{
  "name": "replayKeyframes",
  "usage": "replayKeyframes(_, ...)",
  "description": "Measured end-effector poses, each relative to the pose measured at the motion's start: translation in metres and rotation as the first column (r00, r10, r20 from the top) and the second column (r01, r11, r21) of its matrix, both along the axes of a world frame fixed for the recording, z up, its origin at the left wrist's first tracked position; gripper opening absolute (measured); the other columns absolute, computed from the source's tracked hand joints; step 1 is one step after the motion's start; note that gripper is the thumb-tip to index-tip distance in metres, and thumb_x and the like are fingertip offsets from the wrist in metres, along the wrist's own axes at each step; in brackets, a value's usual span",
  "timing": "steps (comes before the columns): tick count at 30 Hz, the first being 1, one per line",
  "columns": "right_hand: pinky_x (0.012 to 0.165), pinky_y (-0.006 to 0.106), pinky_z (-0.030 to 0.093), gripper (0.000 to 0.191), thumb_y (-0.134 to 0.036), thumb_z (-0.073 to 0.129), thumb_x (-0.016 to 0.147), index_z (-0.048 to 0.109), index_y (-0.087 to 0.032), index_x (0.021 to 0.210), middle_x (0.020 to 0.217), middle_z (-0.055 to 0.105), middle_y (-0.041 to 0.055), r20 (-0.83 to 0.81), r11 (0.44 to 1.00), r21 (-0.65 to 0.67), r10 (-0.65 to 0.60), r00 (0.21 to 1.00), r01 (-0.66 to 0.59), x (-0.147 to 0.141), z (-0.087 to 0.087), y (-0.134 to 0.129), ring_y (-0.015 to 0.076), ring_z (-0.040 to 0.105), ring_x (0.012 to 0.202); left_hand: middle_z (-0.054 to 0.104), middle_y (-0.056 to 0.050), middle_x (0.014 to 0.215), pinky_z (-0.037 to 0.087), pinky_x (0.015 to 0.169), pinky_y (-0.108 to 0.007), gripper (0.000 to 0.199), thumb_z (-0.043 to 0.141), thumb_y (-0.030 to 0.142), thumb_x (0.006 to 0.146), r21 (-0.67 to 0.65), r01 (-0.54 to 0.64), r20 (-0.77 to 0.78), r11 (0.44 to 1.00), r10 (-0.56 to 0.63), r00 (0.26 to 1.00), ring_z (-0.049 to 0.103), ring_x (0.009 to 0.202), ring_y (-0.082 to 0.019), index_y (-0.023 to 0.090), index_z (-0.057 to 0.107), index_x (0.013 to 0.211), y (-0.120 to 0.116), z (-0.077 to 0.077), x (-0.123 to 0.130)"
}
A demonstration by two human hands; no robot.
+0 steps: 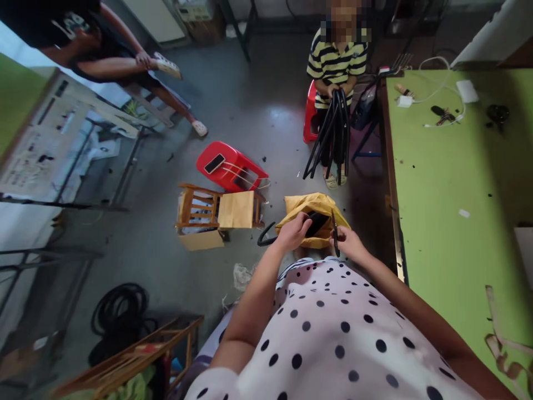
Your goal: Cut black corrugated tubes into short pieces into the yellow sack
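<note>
A yellow sack [308, 201] sits open just beyond my lap, with dark material inside. Over its left side, my left hand [295, 230] is closed on a black strip [266, 239], whose curved end sticks out to the left. At the sack's right side my right hand [346, 243] is closed around scissors [335, 225] with dark handles; the blades point away from me. The fingertips of both hands are small in view.
A wooden chair [236, 209] and a red stool [225, 158] with a phone stand left. A seated person [338, 66] ahead holds black strips [333, 133]. Another person sits upper left. A green table [449, 222] runs along the right. Black coils [120, 308] lie lower left.
</note>
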State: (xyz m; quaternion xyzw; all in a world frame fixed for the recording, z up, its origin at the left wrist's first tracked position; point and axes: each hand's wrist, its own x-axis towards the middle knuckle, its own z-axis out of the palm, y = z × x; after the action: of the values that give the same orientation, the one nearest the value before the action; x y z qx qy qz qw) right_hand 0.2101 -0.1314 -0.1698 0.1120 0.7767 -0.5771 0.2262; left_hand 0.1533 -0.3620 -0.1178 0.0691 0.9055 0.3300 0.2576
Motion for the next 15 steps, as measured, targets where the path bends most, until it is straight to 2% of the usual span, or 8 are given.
replayKeyframes(4,0.061,0.027,0.038,0.043,-0.053,0.079,0.066,0.058,-0.019,0.081,0.071,0.054,-0.0027,0.035,0.996,-0.071,-0.051,0.998,0.053,0.013,0.015,-0.022,0.0139,0.049,0.065,0.076,-0.006,0.101,0.048,0.079,-0.029,0.028,0.048,0.038,0.104,0.060,0.015,-0.121,0.998,-0.008,0.993,0.069,0.091,-0.022,0.022,0.067,0.118,-0.013,0.000,0.003)
replayKeyframes(7,0.059,0.027,0.036,0.053,-0.070,0.072,0.072,0.055,-0.020,0.080,0.068,0.052,-0.0026,0.094,0.991,-0.104,-0.074,0.993,0.083,0.023,0.018,-0.040,0.0137,0.046,0.063,0.076,-0.004,0.098,0.048,0.077,-0.027,0.025,0.053,0.035,0.102,0.095,0.003,-0.161,0.995,0.012,0.987,0.068,0.088,-0.019,0.022,0.070,0.113,-0.026,-0.005,0.005)
replayKeyframes(11,0.060,0.026,0.037,0.058,-0.078,0.065,0.077,0.054,-0.021,0.080,0.069,0.054,-0.0016,0.137,0.999,-0.039,-0.020,0.990,0.026,0.036,0.016,-0.052,0.0146,0.048,0.065,0.076,-0.006,0.102,0.048,0.080,-0.028,0.022,0.058,0.032,0.100,0.092,-0.012,-0.181,0.996,0.029,0.983,0.069,0.091,-0.020,0.021,0.073,0.112,-0.036,-0.009,0.009)
replayKeyframes(15,0.062,0.026,0.040,0.059,-0.079,0.061,0.081,0.057,-0.021,0.085,0.071,0.057,-0.0007,0.140,0.999,0.021,0.029,0.990,-0.032,0.043,0.018,-0.058,0.0159,0.053,0.068,0.077,-0.007,0.105,0.050,0.083,-0.029,0.022,0.059,0.031,0.100,0.066,0.003,-0.184,0.998,0.009,0.983,0.070,0.095,-0.022,0.021,0.074,0.113,-0.033,-0.009,0.015)
